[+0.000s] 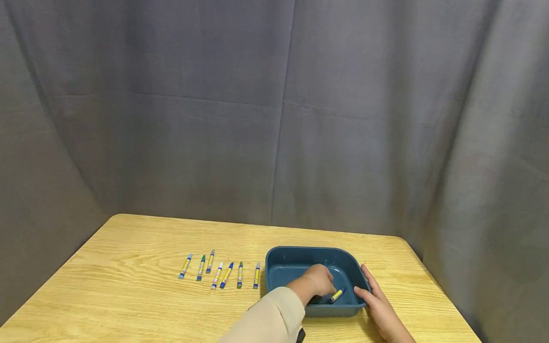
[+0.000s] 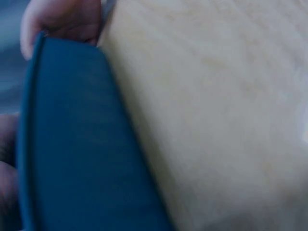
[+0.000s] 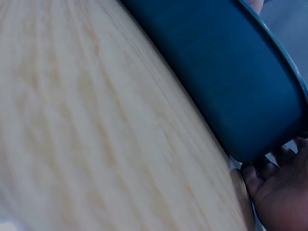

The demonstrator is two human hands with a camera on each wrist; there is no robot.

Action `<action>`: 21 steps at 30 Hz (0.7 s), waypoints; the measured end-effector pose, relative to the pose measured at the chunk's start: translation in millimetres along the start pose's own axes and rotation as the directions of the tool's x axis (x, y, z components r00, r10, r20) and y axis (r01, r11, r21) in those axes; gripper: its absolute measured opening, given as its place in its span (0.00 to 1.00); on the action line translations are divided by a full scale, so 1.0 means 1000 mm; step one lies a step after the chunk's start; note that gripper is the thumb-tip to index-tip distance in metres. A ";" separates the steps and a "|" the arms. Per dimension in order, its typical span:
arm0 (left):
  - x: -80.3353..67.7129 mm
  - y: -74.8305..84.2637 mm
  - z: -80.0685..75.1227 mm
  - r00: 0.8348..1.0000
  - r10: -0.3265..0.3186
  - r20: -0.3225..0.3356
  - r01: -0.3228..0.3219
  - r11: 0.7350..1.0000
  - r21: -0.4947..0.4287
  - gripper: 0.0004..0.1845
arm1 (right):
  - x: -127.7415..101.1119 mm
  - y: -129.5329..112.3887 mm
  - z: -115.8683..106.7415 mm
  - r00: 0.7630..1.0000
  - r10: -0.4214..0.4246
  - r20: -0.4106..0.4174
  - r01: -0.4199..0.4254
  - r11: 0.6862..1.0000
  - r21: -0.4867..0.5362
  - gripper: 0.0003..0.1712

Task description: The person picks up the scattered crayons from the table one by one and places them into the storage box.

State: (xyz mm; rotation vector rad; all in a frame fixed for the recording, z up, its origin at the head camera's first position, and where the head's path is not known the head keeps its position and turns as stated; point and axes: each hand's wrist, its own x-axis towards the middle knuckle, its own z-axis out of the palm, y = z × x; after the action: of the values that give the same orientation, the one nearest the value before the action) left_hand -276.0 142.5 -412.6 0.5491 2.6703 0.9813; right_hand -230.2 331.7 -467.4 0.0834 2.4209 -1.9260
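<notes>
A dark blue plastic basin (image 1: 296, 251) sits on the table, its outer wall also filling much of the left wrist view (image 2: 82, 134) and the right wrist view (image 3: 216, 72). My left hand (image 1: 318, 280) reaches down inside it, fingertips close by a blue crayon (image 1: 337, 296) with a yellow wrapper on the basin floor. Whether those fingers pinch anything is hidden. At the basin's right side, my right hand (image 1: 379, 307) grips the wall, thumb over the rim and fingers outside; the right wrist view shows its fingers (image 3: 257, 178) against the lower corner.
Several crayons lie in a loose row left of the basin, among them a green crayon (image 1: 201, 267), a blue crayon (image 1: 227, 275) and a grey-tipped crayon (image 1: 256, 276). The wooden table (image 1: 128, 295) ends at a grey curtain (image 1: 206, 143) behind and at the sides.
</notes>
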 end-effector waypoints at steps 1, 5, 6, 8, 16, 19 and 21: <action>0.000 -0.001 -0.005 1.000 -0.003 -0.001 0.003 0.999 -0.043 0.14 | 0.001 0.000 0.000 1.000 -0.001 0.005 0.001 1.000 0.001 0.46; -0.001 -0.010 -0.030 1.000 0.008 -0.021 -0.013 0.973 -0.232 0.17 | 0.002 0.000 0.001 1.000 0.000 0.018 0.000 1.000 0.010 0.46; -0.002 -0.013 -0.036 0.999 0.013 -0.030 -0.020 0.962 -0.271 0.17 | 0.003 0.000 0.001 1.000 -0.002 0.021 0.001 1.000 0.015 0.46; -0.005 -0.019 -0.051 0.999 0.025 -0.045 -0.040 0.936 -0.349 0.18 | 0.003 0.000 0.002 1.000 -0.002 0.024 0.002 1.000 0.024 0.46; -0.021 -0.061 -0.112 0.985 0.074 -0.154 -0.136 0.888 -0.440 0.20 | 0.000 0.002 0.001 0.999 -0.007 0.036 0.005 0.999 0.034 0.46; -0.032 -0.083 -0.134 0.977 0.042 -0.209 -0.132 0.889 -0.438 0.20 | 0.001 0.002 0.001 0.999 -0.014 0.045 0.013 1.000 0.026 0.46; -0.040 -0.099 -0.147 0.969 0.010 -0.248 -0.120 0.893 -0.434 0.20 | 0.001 0.002 0.000 0.999 -0.018 0.047 0.017 1.000 0.020 0.46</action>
State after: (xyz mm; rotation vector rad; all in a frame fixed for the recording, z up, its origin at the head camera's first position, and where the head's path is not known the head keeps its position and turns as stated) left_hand -317.2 -28.4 -364.6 0.4412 2.4968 1.7193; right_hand -230.8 331.9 -469.9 0.0170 2.3812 -1.9372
